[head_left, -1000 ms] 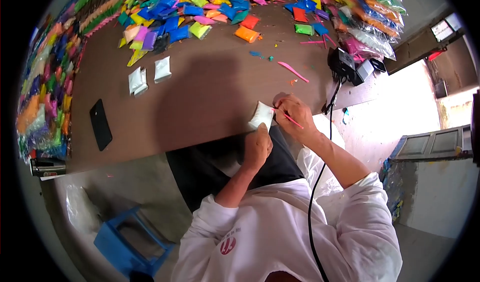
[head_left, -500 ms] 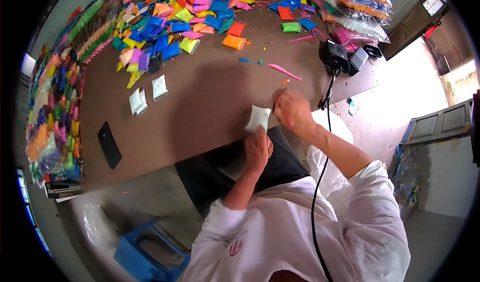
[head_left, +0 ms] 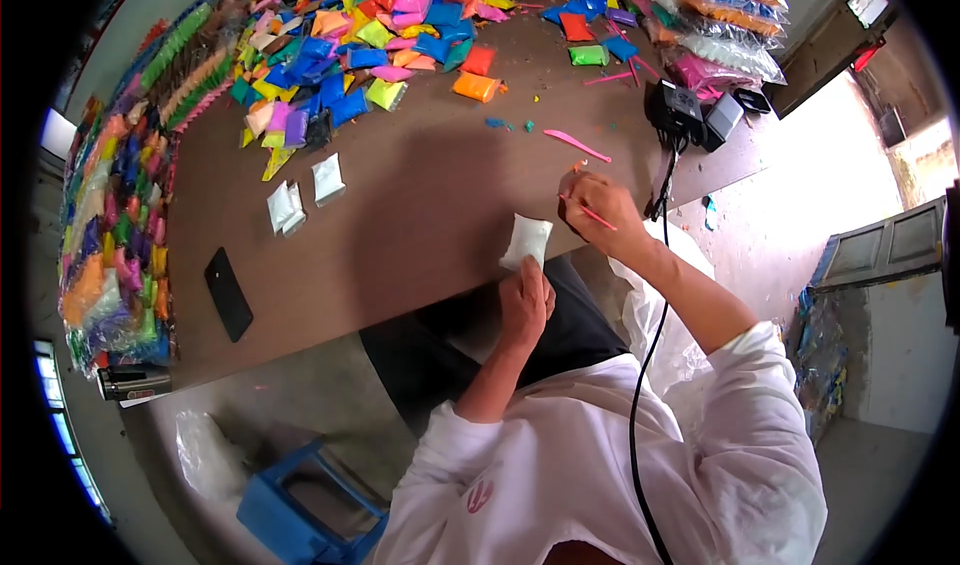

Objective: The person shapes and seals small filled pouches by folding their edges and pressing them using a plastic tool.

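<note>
My left hand [head_left: 527, 293] pinches the lower end of a small white packet [head_left: 526, 243] at the table's front edge. To its right my right hand [head_left: 602, 213] is closed round a thin pink tool [head_left: 597, 217], a short gap away from the packet. Beyond the hands lies a pink plastic knife [head_left: 577, 146], with small blue scraps [head_left: 497, 123] to its left. Two more white packets lie together [head_left: 286, 208] on the left, and another white packet [head_left: 328, 179] rests beside them.
Many coloured packets [head_left: 390, 60] cover the table's far side. Bagged packets stand at the left [head_left: 115, 235] and back right [head_left: 730, 25]. A black phone [head_left: 228, 295], black adapters [head_left: 676, 110] with a cable, a metal cup [head_left: 135, 383] and a blue stool [head_left: 300, 505] are around.
Since one second ago my right hand has moved a little away from the white packet, still holding the pink tool. The whole view has shifted slightly.
</note>
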Action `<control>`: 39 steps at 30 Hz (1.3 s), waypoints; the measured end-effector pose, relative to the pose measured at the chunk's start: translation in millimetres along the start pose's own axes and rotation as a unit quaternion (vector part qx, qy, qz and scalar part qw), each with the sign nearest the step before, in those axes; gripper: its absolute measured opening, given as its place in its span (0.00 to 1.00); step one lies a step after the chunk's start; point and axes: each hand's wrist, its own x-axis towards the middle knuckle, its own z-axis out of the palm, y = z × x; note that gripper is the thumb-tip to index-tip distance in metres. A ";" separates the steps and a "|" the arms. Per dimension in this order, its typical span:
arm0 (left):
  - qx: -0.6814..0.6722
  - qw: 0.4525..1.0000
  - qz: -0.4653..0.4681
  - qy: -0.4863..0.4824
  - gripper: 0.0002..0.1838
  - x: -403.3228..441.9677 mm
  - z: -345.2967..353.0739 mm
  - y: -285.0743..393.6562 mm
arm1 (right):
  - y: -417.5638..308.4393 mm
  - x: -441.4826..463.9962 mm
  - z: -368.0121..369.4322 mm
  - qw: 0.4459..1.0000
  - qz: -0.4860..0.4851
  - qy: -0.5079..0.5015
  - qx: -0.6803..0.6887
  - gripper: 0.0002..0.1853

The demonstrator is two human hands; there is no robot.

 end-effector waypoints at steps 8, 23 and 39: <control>0.027 0.999 0.004 -0.023 0.30 -1.4 -7.6 -7.9 | -14.5 -9.0 13.4 0.996 -0.039 -0.046 0.064 0.05; -0.027 1.000 -0.013 -0.010 0.27 -4.7 -9.6 -0.1 | -38.1 5.3 -3.3 0.975 -0.136 -0.082 -0.157 0.02; 0.109 0.989 0.100 0.008 0.29 3.8 -17.0 -8.4 | -21.1 37.7 7.5 0.979 -0.113 -0.165 -0.030 0.05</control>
